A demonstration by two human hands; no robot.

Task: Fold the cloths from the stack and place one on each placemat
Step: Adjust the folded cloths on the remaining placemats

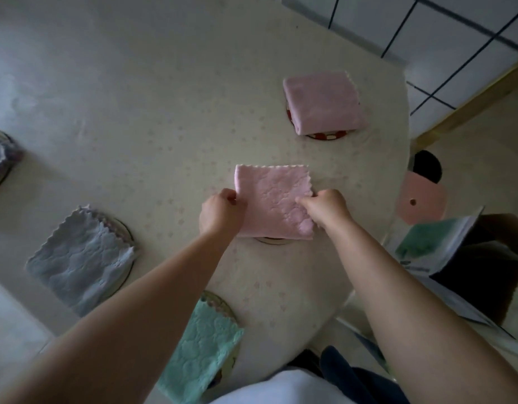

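1. Near edge of the table (164,97): a green cloth (199,348) lies on a placemat; a blue cloth (80,258) covers another to its left.
2. Centre: the left hand (220,212) pinches the pink cloth (273,199) at its left edge; the right hand (324,209) pinches its right edge. Both are equally near.
3. The cloth lies flat between the hands, over a placemat (273,241) showing at its near edge.
4. Far right edge: a second pink cloth (322,102) rests folded on a placemat.

Cloths on placemats around the tabletop (135,83)

A folded cloth (273,199) lay at the centre on a placemat (273,241), between the hands. Behind it to the right sat another cloth (323,102) on a second placemat (324,136). Left lay a third cloth (80,258), a fourth cloth (199,348) nearest the person.
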